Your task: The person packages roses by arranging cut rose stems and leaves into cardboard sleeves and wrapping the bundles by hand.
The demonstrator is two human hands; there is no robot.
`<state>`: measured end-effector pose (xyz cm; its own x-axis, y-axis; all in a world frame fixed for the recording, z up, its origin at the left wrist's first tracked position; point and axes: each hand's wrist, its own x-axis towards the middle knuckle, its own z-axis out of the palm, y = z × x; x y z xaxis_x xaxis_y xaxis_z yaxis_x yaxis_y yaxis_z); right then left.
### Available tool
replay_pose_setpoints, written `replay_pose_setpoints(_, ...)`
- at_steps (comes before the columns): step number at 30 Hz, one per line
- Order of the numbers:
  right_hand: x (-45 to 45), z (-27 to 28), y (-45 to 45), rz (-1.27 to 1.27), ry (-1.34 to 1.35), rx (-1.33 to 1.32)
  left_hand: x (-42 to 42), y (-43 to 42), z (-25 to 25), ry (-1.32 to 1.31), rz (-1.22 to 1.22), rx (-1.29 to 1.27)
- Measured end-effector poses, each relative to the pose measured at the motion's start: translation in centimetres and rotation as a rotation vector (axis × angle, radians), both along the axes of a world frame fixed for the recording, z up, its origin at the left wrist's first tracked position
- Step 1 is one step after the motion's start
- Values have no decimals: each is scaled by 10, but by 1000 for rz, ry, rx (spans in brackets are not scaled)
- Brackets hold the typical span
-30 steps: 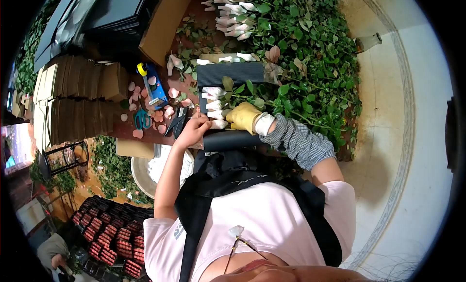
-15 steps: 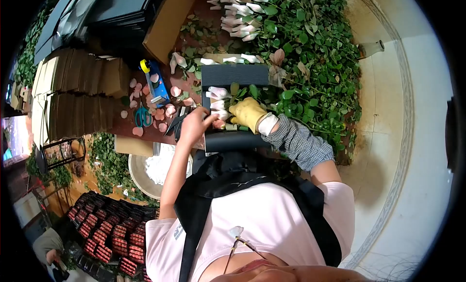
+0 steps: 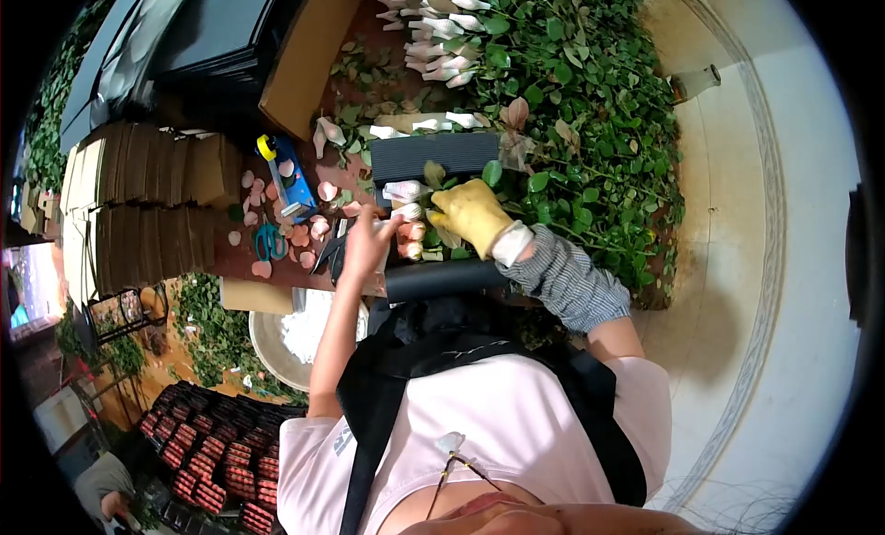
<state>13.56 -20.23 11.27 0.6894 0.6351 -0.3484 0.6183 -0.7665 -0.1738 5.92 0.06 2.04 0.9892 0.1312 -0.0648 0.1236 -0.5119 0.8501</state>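
My bare left hand [image 3: 369, 242] is closed, fingertips pinching the tip of a white sleeve [image 3: 408, 211] that covers a rose bud. My right hand, in a yellow glove [image 3: 472, 219], is curled round the rose stem just behind that bud; the stem itself is mostly hidden by the glove. Another sleeved rose bud [image 3: 402, 191] lies just above. Below my fingers, bare peach-pink roses [image 3: 410, 240] show without sleeves. These flowers lie between a ribbed dark cardboard strip [image 3: 433, 155] and a black rolled edge [image 3: 442, 279].
Leafy rose stems [image 3: 590, 139] heap up on the right, with sleeved buds [image 3: 442, 51] behind. Blue scissors [image 3: 269, 242], a blue tape dispenser [image 3: 293, 180] and loose petals lie left. Stacked cardboard [image 3: 138, 240] stands farther left. A tub [image 3: 277, 351] of white sleeves sits below.
More peach-pink rose heads now show bare below my fingers. My gloved hand has shifted slightly left, and my left hand stays by the buds. The whole view has tilted a little.
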Motion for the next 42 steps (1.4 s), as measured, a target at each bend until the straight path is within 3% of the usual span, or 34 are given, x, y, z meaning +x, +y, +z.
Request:
replay_pose_setpoints(2, 0, -37, 2, 103, -23, -246, 7, -10, 9, 45, -76, 74)
replay_pose_setpoints(3, 3, -27, 17, 36, 80, -395, 9, -10, 12, 31, -93, 37)
replay_pose_setpoints(5, -1, -32, 10, 27, -43, -256, 7, -8, 17, 44, -78, -33)
replay_pose_setpoints(7, 0, -44, 8, 23, -52, -223, 0, -6, 11, -19, 29, -13)
replay_pose_setpoints(9, -1, -48, 3, 8, -58, -190, -5, -3, -19, -148, 367, -207)
replay_pose_setpoints(11, -3, -42, -2, 31, -84, -101, -3, 40, -4, -91, 589, -433)
replay_pose_setpoints(12, -3, -49, -4, -1, -11, -104, -5, 53, -7, -136, 517, -351)
replay_pose_setpoints(14, -14, -9, 3, 2, -126, -133, -6, 54, -22, -231, 392, -239)
replay_pose_setpoints(15, -18, 1, 7, 14, -210, -192, -3, 50, -7, -146, 167, -291)
replay_pose_setpoints(17, -10, -22, 12, 8, -166, -299, 7, 39, 10, 321, 41, -282)
replay_pose_setpoints(19, -3, -39, 12, -1, -133, -413, 22, 14, -19, 43, 4, -96)
replay_pose_setpoints(23, -2, -52, 6, -90, -249, -253, 33, -23, 16, 61, -9, 101)
replay_pose_setpoints(24, -2, -56, 0, -100, -339, -188, 29, -27, 17, -118, 19, 128)
replay_pose_setpoints(27, -2, -73, -5, -146, -390, -100, 15, -15, 1, -160, 154, 59)
replay_pose_setpoints(28, -2, -73, -7, -159, -386, -21, 14, -9, 13, -209, 359, -116)
replay_pose_setpoints(29, -3, -74, -9, -174, -380, 60, 8, 13, 28, 86, 462, -313)
replay_pose_setpoints(31, -3, -58, -6, -161, -373, 46, -3, 46, 19, -154, 359, -75)
replay_pose_setpoints(33, 0, -52, -5, -124, -302, -71, -5, 41, 17, -295, 136, -213)
replay_pose_setpoints(34, 3, -53, -2, -144, -208, -146, -9, 39, 32, 155, 67, -352)
replay_pose_setpoints(35, 3, -57, -1, -144, -211, -148, -3, 33, 25, 225, -15, -357)
replay_pose_setpoints(37, -1, -67, -2, -144, -279, -57, 7, 0, 26, 2, -81, -70)
replay_pose_setpoints(39, -1, -65, -1, -153, -285, -67, 22, -27, 67, 94, -87, 69)
replay_pose_setpoints(40, 0, -64, -4, -176, -310, -30, 27, -30, 52, 10, -95, 218)
replay_pose_setpoints(42, 2, -74, -9, -202, -379, 83, 22, -26, 52, -39, -87, 238)
